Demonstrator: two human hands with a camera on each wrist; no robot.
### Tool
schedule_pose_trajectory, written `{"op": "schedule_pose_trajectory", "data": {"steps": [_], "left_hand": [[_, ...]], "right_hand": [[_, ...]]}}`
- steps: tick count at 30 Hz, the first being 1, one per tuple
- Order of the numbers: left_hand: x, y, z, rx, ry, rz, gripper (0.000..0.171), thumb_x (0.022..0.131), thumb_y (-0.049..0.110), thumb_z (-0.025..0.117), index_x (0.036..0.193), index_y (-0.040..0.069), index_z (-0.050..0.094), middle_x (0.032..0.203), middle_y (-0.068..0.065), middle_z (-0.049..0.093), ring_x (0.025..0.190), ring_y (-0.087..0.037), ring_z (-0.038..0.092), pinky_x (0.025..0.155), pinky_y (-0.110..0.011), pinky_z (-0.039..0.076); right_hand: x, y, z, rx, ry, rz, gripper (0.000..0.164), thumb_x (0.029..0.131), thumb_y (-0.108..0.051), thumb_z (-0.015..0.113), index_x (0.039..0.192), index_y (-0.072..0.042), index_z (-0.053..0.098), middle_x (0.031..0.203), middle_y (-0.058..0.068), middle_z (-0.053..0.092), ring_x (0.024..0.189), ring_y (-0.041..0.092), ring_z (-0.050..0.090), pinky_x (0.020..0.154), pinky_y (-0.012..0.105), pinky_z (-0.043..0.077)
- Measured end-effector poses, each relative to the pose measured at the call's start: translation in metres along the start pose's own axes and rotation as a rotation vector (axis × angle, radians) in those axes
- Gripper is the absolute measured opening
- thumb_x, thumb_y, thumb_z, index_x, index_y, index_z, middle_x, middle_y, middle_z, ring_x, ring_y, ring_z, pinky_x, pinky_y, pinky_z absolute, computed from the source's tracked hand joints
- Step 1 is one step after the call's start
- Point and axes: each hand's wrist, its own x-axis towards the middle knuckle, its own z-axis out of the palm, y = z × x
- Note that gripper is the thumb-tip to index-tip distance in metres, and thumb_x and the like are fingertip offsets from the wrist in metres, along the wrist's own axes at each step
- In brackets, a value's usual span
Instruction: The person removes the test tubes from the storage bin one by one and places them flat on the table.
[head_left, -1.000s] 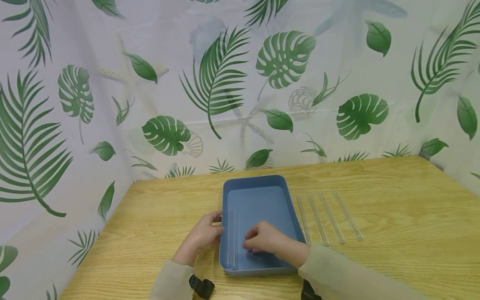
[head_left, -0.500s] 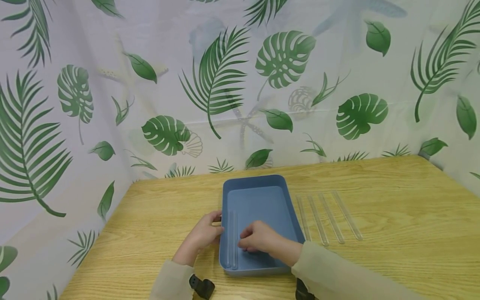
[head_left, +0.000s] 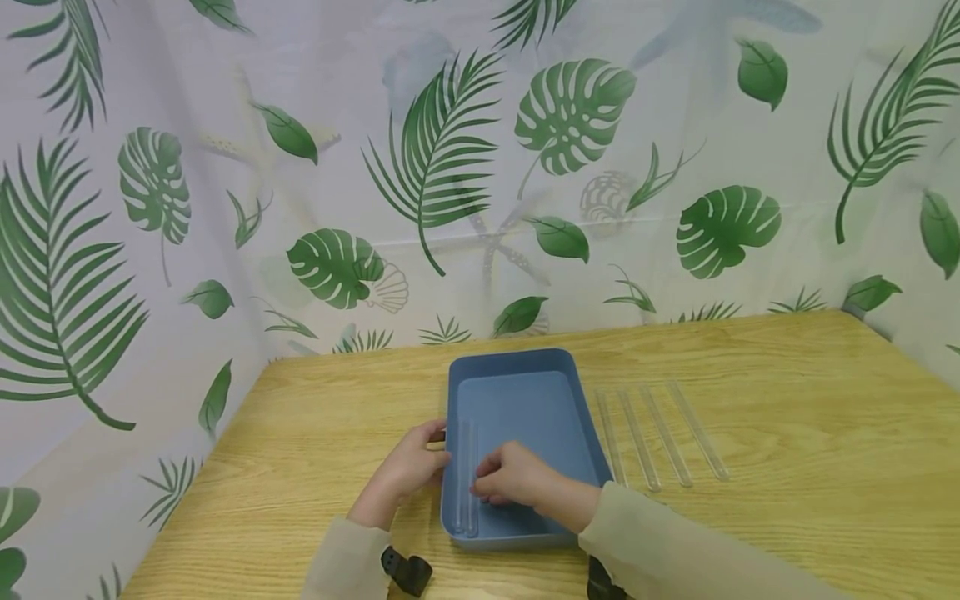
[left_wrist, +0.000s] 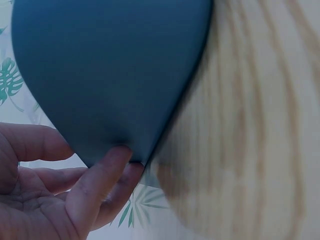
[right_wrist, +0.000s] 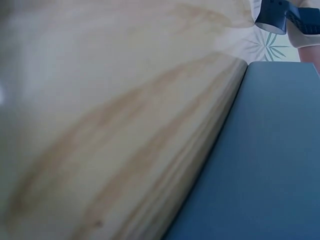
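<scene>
A blue rectangular tray point(head_left: 525, 417) stands on the table. Inside, along its left wall, two clear tubes point(head_left: 471, 517) with rounded ends lie side by side. My left hand point(head_left: 408, 462) rests at the tray's left side. In the left wrist view its extended fingers point(left_wrist: 112, 165) touch the outer wall, with the thumb close to the rim. My right hand point(head_left: 517, 479) reaches over the tray with curled fingers, tips at the edge of the right-hand tube; nothing shows in its grasp. In the right wrist view the tray's outer wall point(right_wrist: 265, 150) fills the lower right, without the right hand.
Several more clear tubes point(head_left: 665, 437) lie roughly parallel on the wooden table point(head_left: 337, 433), just right of the tray. A leaf-print cloth point(head_left: 465, 167) hangs behind and at both sides of the table. Black wrist devices point(head_left: 407, 571) sit at both cuffs.
My right hand has shifted left inside the tray, up to the right-hand tube. My left hand stays at the tray's side, and the tray and tubes look unmoved.
</scene>
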Motion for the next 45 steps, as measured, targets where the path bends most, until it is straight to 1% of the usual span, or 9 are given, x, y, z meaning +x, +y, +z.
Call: {"op": "schedule_pose_trajectory", "data": {"steps": [6,12,15,21,25,33,40,45], "left_hand": [[0.001,0.001,-0.001,0.017,0.006,-0.002,0.05,0.083,-0.007,0.043,0.131,-0.01,0.031,0.124,-0.029,0.039,0.107,-0.039,0.047,0.075,-0.041,0.048],[0.002,0.001,-0.002,0.024,0.007,0.0,0.049,0.083,-0.006,0.042,0.131,-0.01,0.031,0.124,-0.029,0.039,0.107,-0.038,0.047,0.074,-0.04,0.049],[0.003,0.001,-0.002,0.024,0.006,0.003,0.049,0.084,-0.006,0.042,0.131,-0.011,0.031,0.124,-0.029,0.039,0.107,-0.038,0.047,0.074,-0.04,0.049],[0.003,0.001,-0.001,0.016,0.008,0.006,0.05,0.083,-0.007,0.042,0.131,-0.011,0.031,0.124,-0.03,0.039,0.108,-0.039,0.046,0.075,-0.04,0.049],[0.002,0.002,-0.001,0.008,0.006,0.002,0.05,0.083,-0.007,0.043,0.131,-0.01,0.031,0.125,-0.029,0.038,0.109,-0.04,0.045,0.075,-0.041,0.049],[0.003,0.003,0.0,0.003,0.002,-0.001,0.051,0.083,-0.007,0.042,0.132,-0.009,0.03,0.126,-0.029,0.037,0.11,-0.04,0.044,0.075,-0.041,0.048],[0.004,0.0,-0.001,0.0,-0.001,0.006,0.051,0.082,-0.008,0.042,0.132,-0.01,0.03,0.124,-0.03,0.038,0.109,-0.04,0.045,0.075,-0.04,0.049],[0.001,0.0,0.0,-0.014,-0.004,-0.005,0.051,0.082,-0.008,0.042,0.132,-0.009,0.031,0.125,-0.029,0.038,0.109,-0.039,0.045,0.076,-0.041,0.048]], "right_hand": [[0.002,0.001,0.0,0.026,0.001,0.004,0.028,0.075,-0.003,0.063,0.097,0.013,0.056,0.08,0.01,0.058,0.07,0.019,0.06,0.064,0.029,0.051],[0.006,0.002,0.001,0.034,-0.001,-0.005,0.028,0.076,-0.003,0.063,0.097,0.014,0.055,0.078,0.01,0.058,0.069,0.019,0.06,0.062,0.03,0.051],[0.007,0.002,0.002,0.036,0.001,-0.01,0.025,0.076,-0.003,0.063,0.095,0.013,0.055,0.075,0.009,0.059,0.067,0.017,0.059,0.061,0.03,0.051],[0.007,0.0,0.005,0.041,0.022,-0.018,0.016,0.076,-0.002,0.064,0.085,0.008,0.056,0.068,0.007,0.058,0.06,0.014,0.057,0.057,0.029,0.051],[0.007,-0.002,0.007,0.022,0.035,-0.013,0.016,0.075,-0.003,0.065,0.083,0.005,0.053,0.065,0.007,0.057,0.056,0.012,0.056,0.054,0.028,0.051],[0.009,-0.003,0.008,0.01,0.05,0.017,0.022,0.075,-0.003,0.066,0.089,0.004,0.051,0.063,0.008,0.057,0.054,0.013,0.055,0.052,0.028,0.05],[0.009,-0.002,0.01,-0.008,0.061,0.03,0.023,0.075,-0.004,0.067,0.09,0.003,0.051,0.061,0.007,0.058,0.052,0.013,0.055,0.052,0.028,0.05],[0.008,-0.001,0.01,0.009,0.061,0.032,0.024,0.075,-0.003,0.067,0.092,0.003,0.051,0.063,0.008,0.058,0.053,0.013,0.056,0.053,0.028,0.05]]}}
